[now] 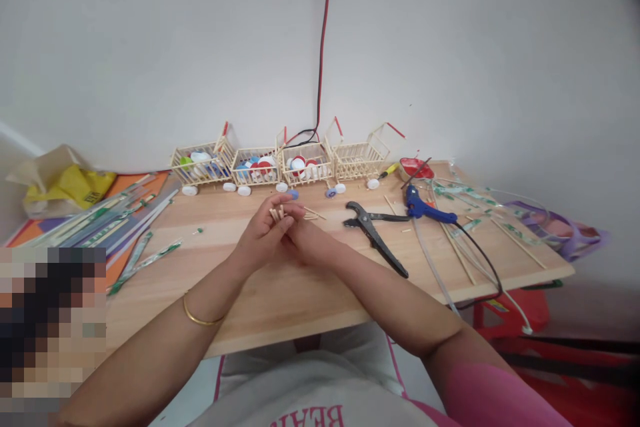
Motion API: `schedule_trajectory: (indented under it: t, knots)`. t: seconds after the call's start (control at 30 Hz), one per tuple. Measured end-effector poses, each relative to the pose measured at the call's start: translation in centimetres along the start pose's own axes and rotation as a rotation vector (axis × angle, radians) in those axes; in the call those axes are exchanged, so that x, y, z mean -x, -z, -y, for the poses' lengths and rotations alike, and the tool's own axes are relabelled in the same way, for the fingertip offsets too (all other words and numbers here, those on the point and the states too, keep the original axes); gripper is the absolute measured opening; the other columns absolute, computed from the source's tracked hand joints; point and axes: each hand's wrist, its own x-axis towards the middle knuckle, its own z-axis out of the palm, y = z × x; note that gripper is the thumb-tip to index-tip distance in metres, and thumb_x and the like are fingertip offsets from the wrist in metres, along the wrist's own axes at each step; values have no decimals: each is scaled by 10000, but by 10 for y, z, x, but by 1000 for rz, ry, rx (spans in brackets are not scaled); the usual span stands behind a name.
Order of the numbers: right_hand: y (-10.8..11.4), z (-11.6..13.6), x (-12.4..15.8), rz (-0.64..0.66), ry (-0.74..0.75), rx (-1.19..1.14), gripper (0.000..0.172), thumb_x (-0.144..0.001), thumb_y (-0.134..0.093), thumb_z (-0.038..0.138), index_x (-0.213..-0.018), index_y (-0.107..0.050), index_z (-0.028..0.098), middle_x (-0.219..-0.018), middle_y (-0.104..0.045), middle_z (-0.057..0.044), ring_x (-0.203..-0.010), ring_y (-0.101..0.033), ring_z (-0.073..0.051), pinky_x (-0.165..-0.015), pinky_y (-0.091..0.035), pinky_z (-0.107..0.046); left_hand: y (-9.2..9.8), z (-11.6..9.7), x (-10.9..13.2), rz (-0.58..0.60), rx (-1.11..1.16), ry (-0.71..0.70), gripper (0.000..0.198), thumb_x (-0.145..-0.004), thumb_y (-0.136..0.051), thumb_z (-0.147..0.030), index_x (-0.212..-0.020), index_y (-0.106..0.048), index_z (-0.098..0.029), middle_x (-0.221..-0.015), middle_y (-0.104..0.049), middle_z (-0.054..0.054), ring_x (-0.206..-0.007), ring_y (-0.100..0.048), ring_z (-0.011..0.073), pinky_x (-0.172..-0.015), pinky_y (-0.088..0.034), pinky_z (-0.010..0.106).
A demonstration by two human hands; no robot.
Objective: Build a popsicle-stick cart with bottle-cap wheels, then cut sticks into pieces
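Observation:
My left hand [265, 225] is closed around a small bunch of short wooden sticks [278, 213], whose cut ends show above the thumb. Against it rests my right hand [307, 240], its fingers mostly hidden behind the left one. A few more short sticks [314, 214] show just past the right hand; whether they lie on the table or in the fingers is unclear. Beyond the hands stand several miniature stick-built carts [306, 163] with bottle-cap wheels and red-wrapped handles. To the right lie black-handled pliers [373, 230] with open jaws.
A blue glue gun [430, 207] with a trailing cord rests on the wooden table [240, 313] at the right, near a red dish [417, 168] and a yellow cutter [390, 170]. Packaged sticks [115, 213] and a yellow bag [85, 187] fill the left side. A red stool [520, 313] stands below right.

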Motion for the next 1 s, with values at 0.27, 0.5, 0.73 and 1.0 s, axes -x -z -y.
schedule_trajectory:
  t: [0.27, 0.5, 0.73, 1.0]
  knots:
    - [-1, -4, 3, -87, -66, -10, 313, -925, -424, 141, -1209, -542, 83, -1167, -617, -180, -1064, -574, -246, -907, -459, -380, 3, -8, -1, 18, -229, -135, 124, -903, -535, -280, -984, -598, -211, -1018, -660, 65, -1044, -595, 215, -918, -445, 365]
    - [-8, -12, 4, -136, -52, -20, 240, -903, -460, 109, -1109, -584, 119, -1121, -627, -151, -1012, -572, -226, -887, -461, -370, 6, -12, -2, -37, -679, -316, 127, -896, -535, -212, -967, -634, -179, -879, -614, 40, -799, -557, 155, -712, -450, 283]
    - [-1, -11, 6, -134, -20, -25, 191, -898, -524, 151, -1060, -622, 124, -1028, -666, -124, -946, -596, -214, -829, -449, -325, 11, -18, -3, 27, -526, -238, 85, -827, -654, -248, -870, -709, -199, -841, -651, 30, -778, -610, 147, -691, -482, 258]
    - [-4, -10, 8, -18, -99, 27, 104, -855, -578, 134, -916, -662, 127, -929, -700, -102, -854, -618, -201, -749, -423, -278, 22, -10, -8, 95, -449, -107, 129, -829, -648, -257, -752, -707, -171, -687, -608, 6, -637, -575, 117, -596, -449, 226]
